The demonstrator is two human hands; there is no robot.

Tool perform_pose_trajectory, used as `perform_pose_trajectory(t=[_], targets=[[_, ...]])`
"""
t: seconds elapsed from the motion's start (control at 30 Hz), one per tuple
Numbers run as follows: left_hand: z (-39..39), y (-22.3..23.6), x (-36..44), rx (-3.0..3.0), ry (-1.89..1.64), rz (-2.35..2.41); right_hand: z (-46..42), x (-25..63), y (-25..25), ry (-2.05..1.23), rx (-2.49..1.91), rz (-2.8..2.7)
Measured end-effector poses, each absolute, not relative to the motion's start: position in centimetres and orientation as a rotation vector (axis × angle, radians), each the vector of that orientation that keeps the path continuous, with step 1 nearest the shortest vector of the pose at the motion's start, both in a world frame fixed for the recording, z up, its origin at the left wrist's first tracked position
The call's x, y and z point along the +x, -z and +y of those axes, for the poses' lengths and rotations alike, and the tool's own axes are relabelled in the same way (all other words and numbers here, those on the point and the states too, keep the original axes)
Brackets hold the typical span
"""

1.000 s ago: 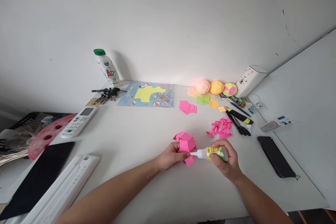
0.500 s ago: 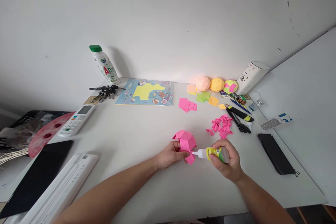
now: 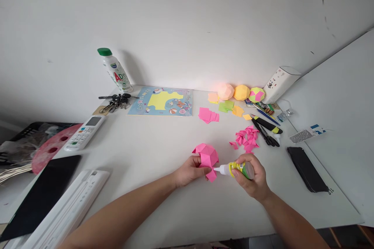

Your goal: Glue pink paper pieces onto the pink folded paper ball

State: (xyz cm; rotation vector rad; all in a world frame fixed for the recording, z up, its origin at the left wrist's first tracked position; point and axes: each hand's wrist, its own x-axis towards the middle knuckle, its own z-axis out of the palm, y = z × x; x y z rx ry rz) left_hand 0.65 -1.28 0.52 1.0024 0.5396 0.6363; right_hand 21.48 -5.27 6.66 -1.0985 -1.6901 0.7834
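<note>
My left hand (image 3: 191,172) pinches a partly built pink folded-paper ball (image 3: 207,153) just above the white table. Its lower flap hangs beneath my thumb. In my right hand (image 3: 253,181) is a glue bottle (image 3: 237,169) with a yellow-and-green label, tilted nearly level. The white nozzle points left and meets the paper flap by my left thumb; whether glue is coming out cannot be made out. Beyond the bottle lies a heap of folded pink paper pieces (image 3: 250,138). Flat pink paper squares (image 3: 208,115) rest farther back.
Along the wall stand peach (image 3: 225,91), orange (image 3: 241,92) and yellow-pink (image 3: 257,95) paper balls. Pens and a cutter (image 3: 268,124) lie right, near a black pouch (image 3: 307,170). To the left are a bottle (image 3: 117,72), keys (image 3: 118,102), a remote (image 3: 84,133) and a picture sheet (image 3: 187,101).
Both hands keep almost the same pose, with the nozzle still at the pink flap. The whole view has shifted very slightly.
</note>
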Motion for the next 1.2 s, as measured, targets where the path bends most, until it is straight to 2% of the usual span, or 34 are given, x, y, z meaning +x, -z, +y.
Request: perform_pose_trajectory(t=[1.2], targets=[[-1.36, -0.62, 0.65, 0.993, -0.635, 0.563, -5.08, 20.88, -7.24, -0.790, -1.150, -1.644]])
